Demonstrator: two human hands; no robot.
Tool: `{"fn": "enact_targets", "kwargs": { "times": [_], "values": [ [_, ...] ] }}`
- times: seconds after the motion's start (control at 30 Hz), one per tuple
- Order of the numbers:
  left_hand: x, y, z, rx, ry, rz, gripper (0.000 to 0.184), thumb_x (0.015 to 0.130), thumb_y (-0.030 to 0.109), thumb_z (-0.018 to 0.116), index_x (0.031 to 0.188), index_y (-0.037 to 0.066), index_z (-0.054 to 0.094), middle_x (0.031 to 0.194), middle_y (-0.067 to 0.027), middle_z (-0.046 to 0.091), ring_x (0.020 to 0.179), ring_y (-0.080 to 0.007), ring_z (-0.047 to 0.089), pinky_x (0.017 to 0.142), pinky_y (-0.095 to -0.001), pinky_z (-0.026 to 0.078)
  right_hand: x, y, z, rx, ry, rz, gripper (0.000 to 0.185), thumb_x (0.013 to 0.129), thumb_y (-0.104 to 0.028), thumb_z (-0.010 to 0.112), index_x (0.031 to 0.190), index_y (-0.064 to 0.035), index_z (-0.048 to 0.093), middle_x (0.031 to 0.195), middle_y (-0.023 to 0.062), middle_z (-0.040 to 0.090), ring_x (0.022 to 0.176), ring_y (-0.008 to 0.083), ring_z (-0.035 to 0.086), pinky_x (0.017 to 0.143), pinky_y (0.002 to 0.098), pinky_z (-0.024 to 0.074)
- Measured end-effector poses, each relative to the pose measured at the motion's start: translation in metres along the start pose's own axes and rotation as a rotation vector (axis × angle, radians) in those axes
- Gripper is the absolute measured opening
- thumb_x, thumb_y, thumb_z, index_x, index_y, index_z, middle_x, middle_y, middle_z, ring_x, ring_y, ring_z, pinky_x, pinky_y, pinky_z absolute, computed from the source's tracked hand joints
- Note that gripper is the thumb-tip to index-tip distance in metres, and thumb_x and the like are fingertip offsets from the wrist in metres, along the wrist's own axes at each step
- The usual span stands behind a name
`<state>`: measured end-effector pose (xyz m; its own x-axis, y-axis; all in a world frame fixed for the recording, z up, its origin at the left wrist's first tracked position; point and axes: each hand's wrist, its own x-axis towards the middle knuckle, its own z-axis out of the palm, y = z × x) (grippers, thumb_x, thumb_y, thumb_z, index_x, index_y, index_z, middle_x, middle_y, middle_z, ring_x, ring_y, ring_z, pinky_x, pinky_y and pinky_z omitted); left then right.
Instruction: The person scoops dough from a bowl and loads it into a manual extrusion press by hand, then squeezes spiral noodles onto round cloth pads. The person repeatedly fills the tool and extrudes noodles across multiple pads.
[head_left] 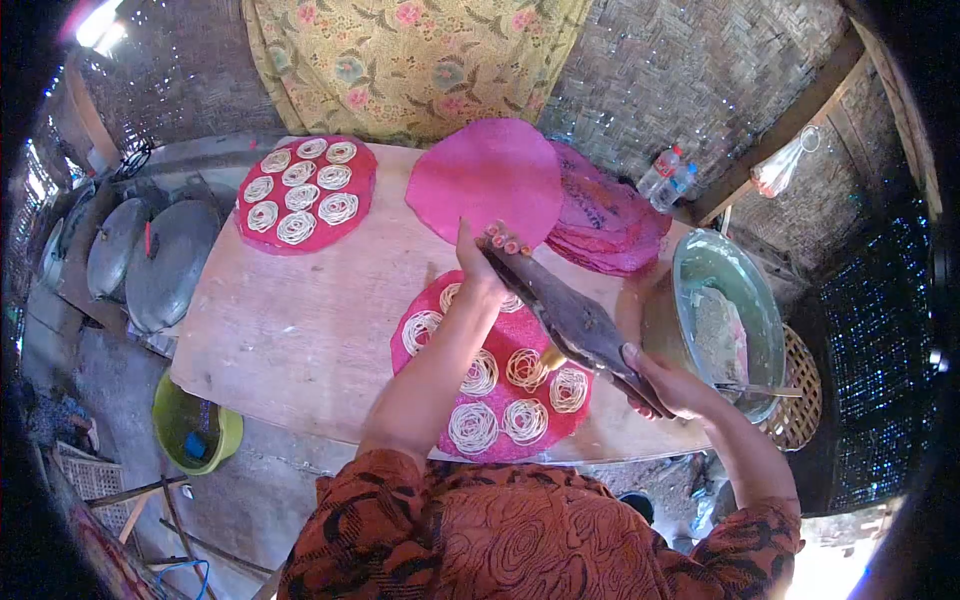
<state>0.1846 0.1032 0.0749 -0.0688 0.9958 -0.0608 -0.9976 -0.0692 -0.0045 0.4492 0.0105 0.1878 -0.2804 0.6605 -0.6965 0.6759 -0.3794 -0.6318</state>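
My left hand (pixel 484 268) is closed around the upper end of a dark wooden hand press (pixel 575 320). My right hand (pixel 672 382) grips the lower end of the same press, its thumb on top. From the press's underside sticks a brass-coloured nozzle (pixel 552 358), beside a pale coil of dough strands (pixel 525 369). Several such coils lie on a round pink sheet (pixel 493 397) beneath the press and my left forearm, which cover part of it.
At the table's (pixel 280 330) far left lies another pink sheet (pixel 288 242) bearing several coils. Behind my hands are a bare pink sheet (pixel 490 175) and a stack of pink sheets (pixel 605 225). A tub (pixel 680 290) with pale dough stands at right, near two bottles (pixel 660 172).
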Motion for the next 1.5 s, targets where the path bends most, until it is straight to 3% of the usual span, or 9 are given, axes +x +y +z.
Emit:
{"fn": "enact_targets", "kwargs": {
  "times": [0.23,0.43,0.67,0.73,0.87,1.03,1.13,1.23,1.5],
  "values": [
    [0.000,0.023,0.019,0.100,-0.017,-0.014,0.046,0.089,0.057,0.034,0.066,0.018,0.040,0.052,0.0050,0.035,0.049,-0.0124,0.039,0.055,-0.0307,0.036,0.018,0.009,0.016,0.067,-0.023,-0.108,0.058,0.087,-0.063,0.041,0.081,-0.0061,0.054,0.056,0.0038,0.052,0.042,0.0119,0.050,0.036,0.0253,0.0383],
    [-0.003,0.006,-0.019,0.035,0.007,-0.039,0.052,0.089,0.061,0.028,0.063,0.017,0.039,0.049,0.0031,0.035,0.046,-0.0148,0.039,0.055,-0.0338,0.038,0.014,0.018,0.007,0.077,-0.100,-0.027,0.056,0.088,-0.061,0.042,0.084,-0.0058,0.054,0.056,0.0043,0.052,0.043,0.0119,0.050,0.037,0.0255,0.0387],
    [0.035,0.010,-0.052,0.004,-0.118,-0.144,0.052,0.088,0.061,0.031,0.061,0.017,0.038,0.048,0.0035,0.034,0.045,-0.0136,0.038,0.055,-0.0324,0.037,0.072,0.055,0.018,-0.012,0.042,-0.108,0.059,0.089,-0.061,0.041,0.080,-0.0047,0.057,0.054,0.0008,0.048,0.043,0.0098,0.045,0.038,0.0264,0.0349],
    [0.042,0.016,-0.038,0.124,-0.139,-0.137,0.052,0.088,0.061,0.033,0.060,0.018,0.037,0.048,0.0038,0.034,0.044,-0.0128,0.037,0.053,-0.0309,0.037,0.087,0.066,0.018,0.024,0.004,-0.300,0.055,0.090,-0.058,0.041,0.090,-0.0050,0.056,0.060,0.0027,0.053,0.046,0.0101,0.049,0.042,0.0250,0.0402],
    [0.049,0.005,0.004,0.145,-0.172,-0.147,0.052,0.088,0.061,0.033,0.060,0.018,0.036,0.047,0.0041,0.033,0.043,-0.0123,0.036,0.052,-0.0302,0.036,0.060,0.035,-0.004,0.259,-0.115,-0.197,0.062,0.089,-0.063,0.035,0.090,-0.0047,0.056,0.063,0.0039,0.055,0.053,0.0120,0.053,0.049,0.0256,0.0425],
    [0.073,-0.041,-0.029,-0.014,-0.129,-0.155,0.052,0.088,0.062,0.031,0.060,0.017,0.037,0.047,0.0041,0.033,0.044,-0.0122,0.036,0.052,-0.0299,0.035,0.042,0.022,-0.036,-0.035,0.108,0.069,0.070,0.085,-0.071,0.030,0.076,-0.0055,0.055,0.055,0.0041,0.052,0.043,0.0120,0.049,0.040,0.0273,0.0394],
    [0.084,-0.055,-0.044,-0.056,-0.017,-0.154,0.053,0.087,0.063,0.031,0.061,0.018,0.038,0.047,0.0040,0.033,0.042,-0.0123,0.035,0.051,-0.0306,0.035,0.053,0.032,-0.047,-0.121,0.156,0.098,0.071,0.086,-0.070,0.030,0.071,-0.0053,0.054,0.052,0.0029,0.050,0.042,0.0120,0.048,0.039,0.0267,0.0385],
    [0.095,-0.047,-0.039,-0.037,-0.142,-0.164,0.054,0.087,0.064,0.030,0.061,0.018,0.039,0.047,0.0040,0.034,0.042,-0.0123,0.035,0.051,-0.0309,0.035,0.055,0.022,-0.039,-0.223,0.264,-0.026,0.071,0.087,-0.069,0.029,0.065,-0.0050,0.053,0.050,0.0025,0.049,0.040,0.0120,0.047,0.038,0.0269,0.0378],
    [0.073,-0.059,-0.014,-0.072,-0.070,-0.136,0.055,0.088,0.063,0.027,0.059,0.018,0.037,0.045,0.0041,0.033,0.040,-0.0120,0.034,0.047,-0.0300,0.034,0.017,0.001,-0.049,-0.173,0.220,0.013,0.069,0.087,-0.067,0.032,0.064,-0.0050,0.052,0.049,0.0031,0.047,0.039,0.0130,0.046,0.037,0.0282,0.0360]
  ]
}}
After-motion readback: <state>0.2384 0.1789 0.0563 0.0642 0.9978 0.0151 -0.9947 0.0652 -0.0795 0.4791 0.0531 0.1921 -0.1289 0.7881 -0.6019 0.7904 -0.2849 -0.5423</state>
